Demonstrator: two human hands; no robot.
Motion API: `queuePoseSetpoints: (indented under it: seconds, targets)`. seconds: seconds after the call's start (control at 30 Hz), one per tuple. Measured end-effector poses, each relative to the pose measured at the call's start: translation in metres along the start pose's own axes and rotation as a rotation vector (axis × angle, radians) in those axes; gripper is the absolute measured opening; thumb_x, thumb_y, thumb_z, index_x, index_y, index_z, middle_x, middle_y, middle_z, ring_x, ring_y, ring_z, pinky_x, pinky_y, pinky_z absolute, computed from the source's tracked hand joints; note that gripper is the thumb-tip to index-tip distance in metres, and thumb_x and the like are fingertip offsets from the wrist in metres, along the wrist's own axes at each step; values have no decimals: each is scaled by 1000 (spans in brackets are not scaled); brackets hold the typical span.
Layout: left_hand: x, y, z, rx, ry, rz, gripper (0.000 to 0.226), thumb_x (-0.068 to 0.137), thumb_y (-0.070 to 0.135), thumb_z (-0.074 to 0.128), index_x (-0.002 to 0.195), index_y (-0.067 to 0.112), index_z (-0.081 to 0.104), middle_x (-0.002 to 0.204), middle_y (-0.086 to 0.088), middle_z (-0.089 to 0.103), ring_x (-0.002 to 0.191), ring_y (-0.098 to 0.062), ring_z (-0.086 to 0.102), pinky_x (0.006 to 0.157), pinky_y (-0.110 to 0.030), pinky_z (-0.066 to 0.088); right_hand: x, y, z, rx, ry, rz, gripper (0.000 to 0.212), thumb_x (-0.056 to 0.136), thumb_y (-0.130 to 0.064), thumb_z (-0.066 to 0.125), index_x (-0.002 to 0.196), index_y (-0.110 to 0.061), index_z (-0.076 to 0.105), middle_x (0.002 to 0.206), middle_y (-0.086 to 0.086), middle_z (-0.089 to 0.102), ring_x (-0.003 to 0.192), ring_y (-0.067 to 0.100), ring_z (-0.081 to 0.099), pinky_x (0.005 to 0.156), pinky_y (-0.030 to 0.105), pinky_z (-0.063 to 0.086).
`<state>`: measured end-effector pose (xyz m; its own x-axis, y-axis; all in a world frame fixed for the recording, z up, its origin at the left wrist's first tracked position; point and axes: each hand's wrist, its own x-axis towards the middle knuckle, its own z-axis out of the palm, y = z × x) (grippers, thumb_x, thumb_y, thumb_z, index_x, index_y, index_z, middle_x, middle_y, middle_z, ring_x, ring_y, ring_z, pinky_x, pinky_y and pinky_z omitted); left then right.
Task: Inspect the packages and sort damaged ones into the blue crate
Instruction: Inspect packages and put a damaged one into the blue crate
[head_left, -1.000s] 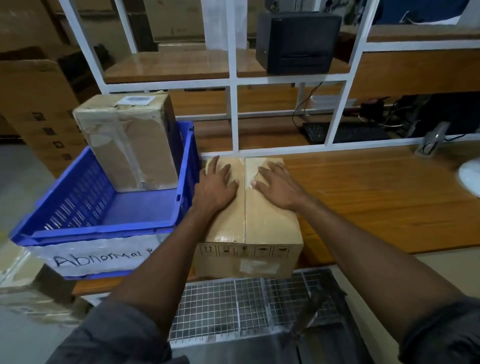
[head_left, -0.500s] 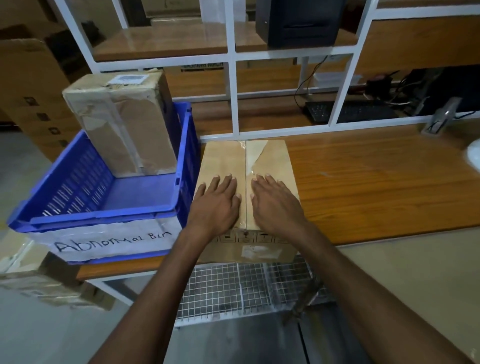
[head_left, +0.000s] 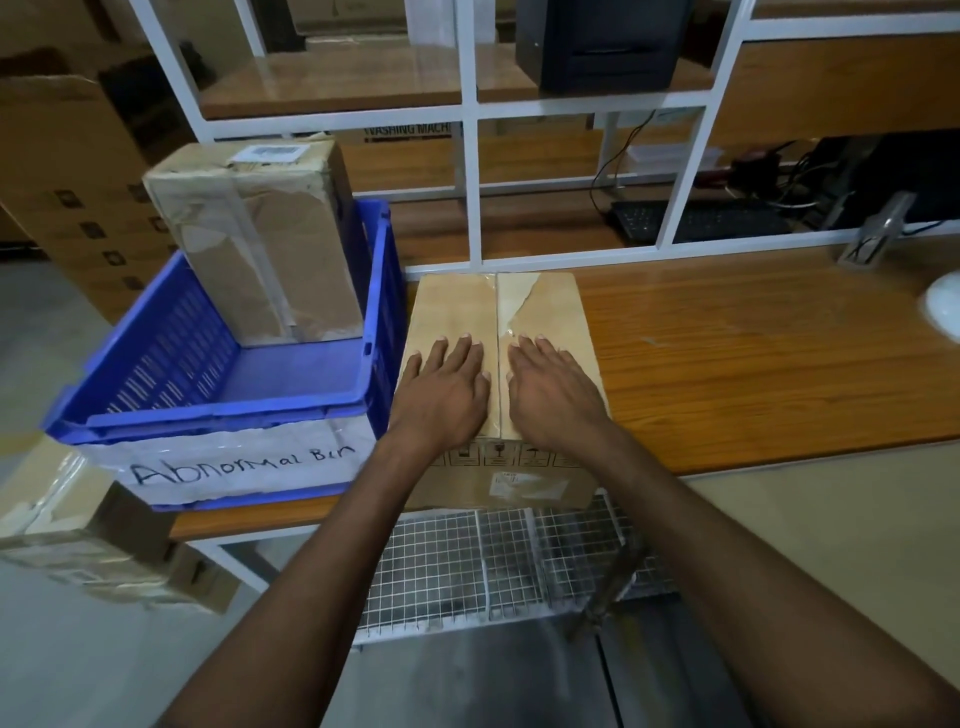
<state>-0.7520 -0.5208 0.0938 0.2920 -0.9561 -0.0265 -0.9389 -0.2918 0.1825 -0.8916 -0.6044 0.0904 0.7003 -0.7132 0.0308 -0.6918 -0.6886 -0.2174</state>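
Left hand (head_left: 441, 389) and right hand (head_left: 556, 389) had slid nearer across the package (head_left: 550, 296), flat, gripping nothing. Ragged tape (head_left: 517, 312) beyond the fingertips suggested the blue crate (head_left: 234, 410).

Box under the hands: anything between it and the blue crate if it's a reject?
Only the right wall of the blue crate, beside the box; lift over it. Inside, a tall taped package fills the far end; the near floor is bare. The left hand and right hand lie flat on the box.
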Motion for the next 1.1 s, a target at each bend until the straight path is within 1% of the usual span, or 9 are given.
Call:
queuePoseSetpoints:
  seconds: [0.2,0.33,0.43,0.5,0.6,0.7,0.83,1.0,1.1]
  targets:
    - [-1,-3,-5,-13,-18,20,59,111,44,15,166,21,12,173,1,7,160,-21,3,127,-49,3,-3,3,-3,0,23,-19,55,112,-34,25,163,-13,26,172,7,20,159,24,13,129,42,12]
    - [-24,-2,-8,-108,-2,-40,72,104,68,15,165,30,17,173,8,6,160,-18,1,122,-63,-2,-25,4,-1,63,164,29,61,108,-53,24,153,-20,49,165,4,38,157,25,21,127,52,17]
    - [-57,-6,-3,-244,50,-61,96,84,89,34,162,33,25,173,12,-1,159,-18,-3,120,-64,17,-65,6,13,121,298,72,68,101,-69,27,146,-25,55,164,3,39,157,24,21,124,57,22]
    - [-71,-10,-1,-363,46,-36,107,71,85,58,161,33,31,173,12,-6,159,-20,-7,120,-62,22,-88,10,27,174,358,67,69,97,-73,37,145,-27,54,165,4,36,156,25,19,119,55,30]
    - [-78,-17,3,-418,110,0,98,70,55,87,155,30,45,173,9,4,159,-24,1,122,-61,27,-98,15,35,327,381,57,69,92,-69,57,144,-24,56,165,3,35,154,25,21,111,48,39]
    - [-84,-13,-3,-453,243,-9,79,71,39,92,143,27,60,168,6,29,155,-25,25,117,-57,38,-97,13,19,446,438,101,60,87,-54,75,136,-21,65,160,-2,44,148,20,34,110,49,46]
    - [-84,-1,-41,-513,419,11,58,72,38,92,125,25,73,153,5,53,129,-17,58,102,-40,52,-93,11,-30,537,589,108,51,85,-51,78,125,-20,71,148,-4,56,133,16,52,103,47,52]
    - [-66,11,-100,-486,557,58,43,83,42,84,119,23,71,116,9,67,99,-5,61,76,-15,45,-65,5,-95,567,705,99,31,87,-48,77,110,-29,69,130,-11,63,115,10,59,95,42,54]
    - [-42,11,-120,-416,619,69,45,87,47,78,122,21,69,120,5,63,105,-13,61,76,-16,42,-38,6,-114,545,757,73,37,89,-45,77,119,-26,66,128,-10,60,116,10,56,93,38,53]
